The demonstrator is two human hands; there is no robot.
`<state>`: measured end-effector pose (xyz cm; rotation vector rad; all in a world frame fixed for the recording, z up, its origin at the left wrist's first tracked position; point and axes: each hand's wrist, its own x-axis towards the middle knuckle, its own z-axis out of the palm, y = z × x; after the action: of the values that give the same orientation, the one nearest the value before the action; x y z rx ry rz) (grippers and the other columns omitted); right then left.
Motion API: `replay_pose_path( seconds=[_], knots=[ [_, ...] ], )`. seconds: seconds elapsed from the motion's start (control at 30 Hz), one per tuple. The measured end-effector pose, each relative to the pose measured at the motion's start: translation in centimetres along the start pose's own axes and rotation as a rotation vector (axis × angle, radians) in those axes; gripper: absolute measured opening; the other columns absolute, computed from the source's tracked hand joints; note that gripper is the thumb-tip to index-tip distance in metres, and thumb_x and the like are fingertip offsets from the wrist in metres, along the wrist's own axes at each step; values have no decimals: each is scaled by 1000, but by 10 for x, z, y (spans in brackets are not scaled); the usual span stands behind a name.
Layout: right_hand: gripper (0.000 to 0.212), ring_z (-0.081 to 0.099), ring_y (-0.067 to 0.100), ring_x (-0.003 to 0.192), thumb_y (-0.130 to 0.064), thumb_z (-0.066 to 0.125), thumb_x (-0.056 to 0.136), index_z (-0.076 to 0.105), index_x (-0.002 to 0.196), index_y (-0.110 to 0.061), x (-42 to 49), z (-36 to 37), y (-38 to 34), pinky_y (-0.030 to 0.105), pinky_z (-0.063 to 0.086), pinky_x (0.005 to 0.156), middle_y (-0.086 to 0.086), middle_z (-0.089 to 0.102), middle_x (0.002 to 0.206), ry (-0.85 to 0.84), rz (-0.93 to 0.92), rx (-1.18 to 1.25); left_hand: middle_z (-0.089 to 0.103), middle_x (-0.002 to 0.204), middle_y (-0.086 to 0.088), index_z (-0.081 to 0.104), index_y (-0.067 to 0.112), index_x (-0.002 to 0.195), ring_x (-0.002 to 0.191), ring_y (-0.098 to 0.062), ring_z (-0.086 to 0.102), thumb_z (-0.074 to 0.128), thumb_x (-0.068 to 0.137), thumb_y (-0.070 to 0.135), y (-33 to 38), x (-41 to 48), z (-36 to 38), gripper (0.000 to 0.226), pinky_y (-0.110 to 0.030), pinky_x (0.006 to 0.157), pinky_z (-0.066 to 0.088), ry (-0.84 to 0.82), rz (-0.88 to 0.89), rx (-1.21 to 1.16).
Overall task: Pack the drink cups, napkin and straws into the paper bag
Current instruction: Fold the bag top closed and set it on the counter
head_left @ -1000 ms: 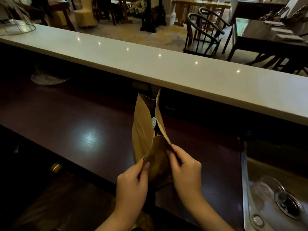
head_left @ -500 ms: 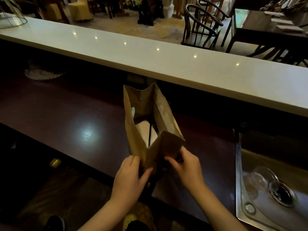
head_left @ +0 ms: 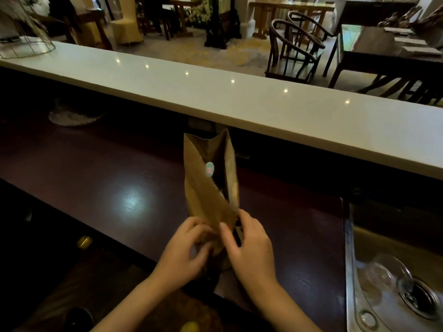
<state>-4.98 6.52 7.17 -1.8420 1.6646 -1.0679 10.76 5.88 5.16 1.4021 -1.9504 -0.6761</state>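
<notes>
Both hands are pinching the near top edge of a brown paper bag point(head_left: 206, 188) standing on the dark counter point(head_left: 107, 178).

Head view: the bag's long axis is running up and away from the grip, mouth half open above the fingers, a round sticker point(head_left: 209, 168) showing inside; other contents too dark to tell. The left hand point(head_left: 185, 250) and right hand point(head_left: 249, 245) are grasping the paper from either side, thumbs meeting at the fold.

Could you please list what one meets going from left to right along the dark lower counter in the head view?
Pale dish → light glare → left hand → paper bag → right hand → sink → drain.
</notes>
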Motion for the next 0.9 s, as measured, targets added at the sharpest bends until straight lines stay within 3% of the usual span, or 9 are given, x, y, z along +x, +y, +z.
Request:
replay_pose_path(
  seconds=[0.1, 0.17, 0.27, 0.33, 0.43, 0.53, 0.63, 0.7, 0.9],
  knots=[
    [26, 54, 0, 78, -21, 54, 83, 71, 101, -13, 9, 1, 11, 2, 36, 70, -21, 53, 80, 105, -59, 42, 51, 114, 4, 54, 17, 115, 104, 13, 47, 56, 81, 32, -22, 33, -36, 37, -22, 87, 48, 254, -60, -39],
    [23, 57, 1, 80, -12, 54, 83, 72, 98, -13, 14, -6, 20, 3, 39, 67, -20, 57, 79, 102, -60, 87, 47, 122, 5, 47, 15, 125, 109, 4, 47, 63, 83, 20, -33, 63, -62, 45, -26, 90, 45, 340, -178, -145],
    [23, 60, -8, 80, -10, 56, 84, 73, 95, -20, 28, -26, 36, 3, 40, 66, -21, 64, 76, 15, -80, 157, 52, 119, 14, 48, 31, 115, 116, -10, 50, 65, 81, 24, -40, 101, -85, 39, -28, 98, 43, 191, -169, -327],
    [25, 61, -9, 81, -17, 56, 83, 70, 96, -32, 41, -40, 47, 6, 43, 69, -25, 68, 85, -79, -72, 207, 64, 103, 14, 53, 32, 106, 112, -13, 57, 64, 80, 29, -37, 116, -87, 28, -20, 89, 50, 2, -176, -480],
    [35, 63, -8, 81, -10, 58, 89, 72, 86, -43, 61, -63, 55, 12, 48, 75, -27, 71, 85, -172, 23, 301, 70, 96, 22, 57, 35, 106, 99, -1, 64, 69, 56, 63, -29, 123, -82, 58, -11, 74, 51, -209, -164, -536],
    [31, 64, -10, 77, -4, 55, 90, 69, 87, -31, 76, -77, 50, 7, 48, 70, -19, 73, 78, -183, 87, 371, 68, 101, 15, 54, 44, 102, 97, -3, 65, 68, 45, 73, -27, 130, -71, 66, -18, 81, 52, -260, -198, -585],
    [21, 66, -8, 72, -6, 56, 89, 66, 85, -23, 81, -74, 41, 8, 51, 63, -11, 71, 78, -60, 129, 493, 62, 106, 8, 56, 41, 98, 103, -16, 61, 63, 67, 56, -23, 136, -60, 35, -34, 93, 49, -176, -213, -583],
    [20, 67, -5, 68, -5, 55, 90, 66, 81, -21, 80, -70, 38, 10, 52, 59, -10, 73, 68, 10, 158, 558, 63, 102, 6, 57, 39, 97, 100, -19, 61, 56, 84, 35, -21, 137, -55, 14, -35, 88, 51, -69, -168, -568],
    [20, 68, 0, 71, -10, 54, 91, 69, 83, -20, 82, -64, 33, 14, 53, 61, -11, 74, 72, 94, 191, 649, 58, 92, 6, 47, 37, 93, 82, -6, 59, 57, 87, 21, -21, 120, -40, 20, -19, 66, 52, 184, -48, -512]
  ],
)
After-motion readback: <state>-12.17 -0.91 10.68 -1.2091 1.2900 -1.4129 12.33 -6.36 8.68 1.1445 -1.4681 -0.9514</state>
